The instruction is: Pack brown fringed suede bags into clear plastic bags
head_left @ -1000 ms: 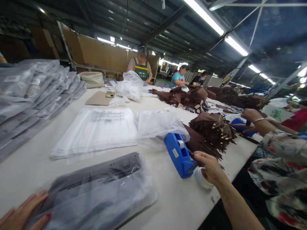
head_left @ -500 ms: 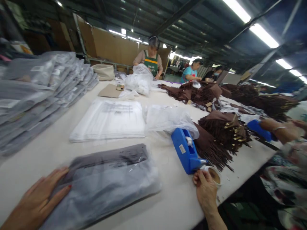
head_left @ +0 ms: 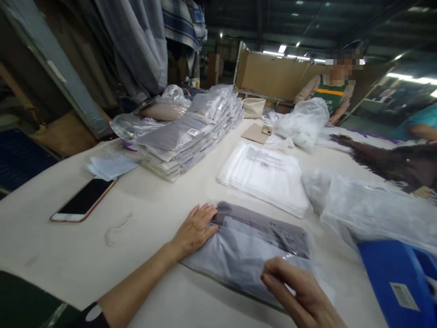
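Observation:
A folded grey garment in a clear plastic bag (head_left: 252,246) lies flat on the table before me. My left hand (head_left: 194,230) rests on its left end, fingers stretched out and pressing the plastic. Over the bag's near right part, my right hand (head_left: 297,291) is closed in a pinch. A small pale glint shows at its fingers, seemingly a piece of clear tape; most of it is hidden. The blue tape dispenser (head_left: 392,273) stands at the lower right, partly out of view.
White plastic bags (head_left: 262,175) lie stacked beyond the garment, with a crumpled clear bag (head_left: 372,207) to their right. Bagged grey garments (head_left: 180,132) are piled at the left, near a phone (head_left: 85,200). Across the table a person in a green apron (head_left: 329,95) handles plastic.
My right hand has left the tape dispenser and come over the bagged garment. My left hand stays on the bag. The view has swung left, bringing the phone into sight.

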The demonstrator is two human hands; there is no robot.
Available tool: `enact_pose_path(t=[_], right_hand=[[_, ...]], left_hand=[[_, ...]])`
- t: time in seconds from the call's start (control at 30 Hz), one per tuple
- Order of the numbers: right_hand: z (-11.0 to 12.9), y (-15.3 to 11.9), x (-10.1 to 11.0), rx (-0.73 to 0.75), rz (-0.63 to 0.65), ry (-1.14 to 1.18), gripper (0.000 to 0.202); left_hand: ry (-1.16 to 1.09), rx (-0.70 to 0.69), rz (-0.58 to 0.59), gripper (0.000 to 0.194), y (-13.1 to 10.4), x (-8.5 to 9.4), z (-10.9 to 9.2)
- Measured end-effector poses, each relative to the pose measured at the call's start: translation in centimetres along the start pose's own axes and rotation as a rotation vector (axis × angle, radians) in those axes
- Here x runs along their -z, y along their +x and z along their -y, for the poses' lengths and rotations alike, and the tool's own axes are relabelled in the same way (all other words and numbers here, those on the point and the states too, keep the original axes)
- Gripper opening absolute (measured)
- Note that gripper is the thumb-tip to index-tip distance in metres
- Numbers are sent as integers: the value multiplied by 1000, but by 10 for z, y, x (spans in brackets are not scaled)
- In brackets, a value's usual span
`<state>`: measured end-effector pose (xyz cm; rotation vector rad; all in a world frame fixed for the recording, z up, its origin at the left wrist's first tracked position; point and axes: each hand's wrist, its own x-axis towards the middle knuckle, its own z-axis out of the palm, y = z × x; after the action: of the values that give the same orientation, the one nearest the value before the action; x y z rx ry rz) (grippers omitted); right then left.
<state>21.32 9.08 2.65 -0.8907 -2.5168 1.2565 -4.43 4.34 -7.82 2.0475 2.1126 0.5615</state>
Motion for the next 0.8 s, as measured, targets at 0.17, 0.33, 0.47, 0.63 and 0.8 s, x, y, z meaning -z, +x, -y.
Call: enact_pose_path(t=[0.17, 0.33, 0.47, 0.63, 0.8], right_hand=[[23, 108, -8, 90, 388, -382, 19], [12, 153, -42, -20, 343, -669, 12], [14, 156, -47, -92, 272, -716, 10], [-5, 155, -33, -223, 208, -557, 26], [-35, 149, -15, -346, 190, -368, 26]], left_hand=[[-37, 13, -32, 36, -1, -3, 3], [-51, 32, -57, 34, -1, -10, 5], [-47, 44, -67, 33, -1, -14, 5], [-46, 26, -67, 34, -1, -12, 5], [-51, 32, -55, 35, -1, -8, 3]])
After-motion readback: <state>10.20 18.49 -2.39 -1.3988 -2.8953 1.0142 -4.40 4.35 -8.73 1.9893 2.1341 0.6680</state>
